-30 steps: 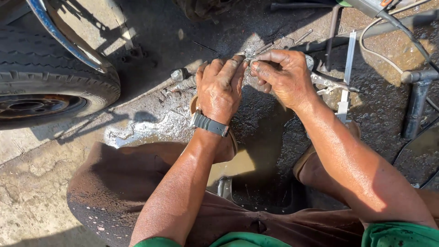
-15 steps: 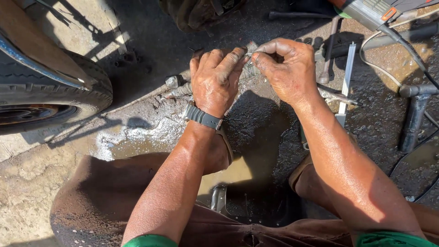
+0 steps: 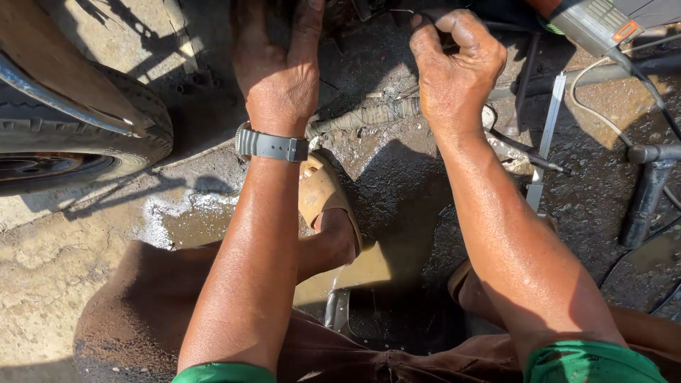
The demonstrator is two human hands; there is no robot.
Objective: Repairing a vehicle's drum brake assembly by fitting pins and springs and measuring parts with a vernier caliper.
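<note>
My left hand (image 3: 278,74), a grey watch on its wrist, reaches up to the frame's top edge, which cuts off its fingertips. What it touches is hidden. My right hand (image 3: 454,64) is curled shut at the top centre, its fingers pinched on a thin wire (image 3: 397,10) that leads to a dark part at the edge. Between and just below the hands a dirty ribbed hose-like part (image 3: 369,113) lies on the wet, oily ground. My sandalled foot (image 3: 323,195) rests below it.
A vehicle tyre (image 3: 120,138) stands at the left. A grey and orange power tool (image 3: 596,25) with a cable lies at the top right, beside a flat metal strip (image 3: 550,124) and a dark pipe (image 3: 649,188). A muddy puddle (image 3: 191,223) spreads near my knee.
Both hands were joined over a small metal piece on the ground. They have since separated and moved farther away, towards the top edge, uncovering the ribbed part and my foot.
</note>
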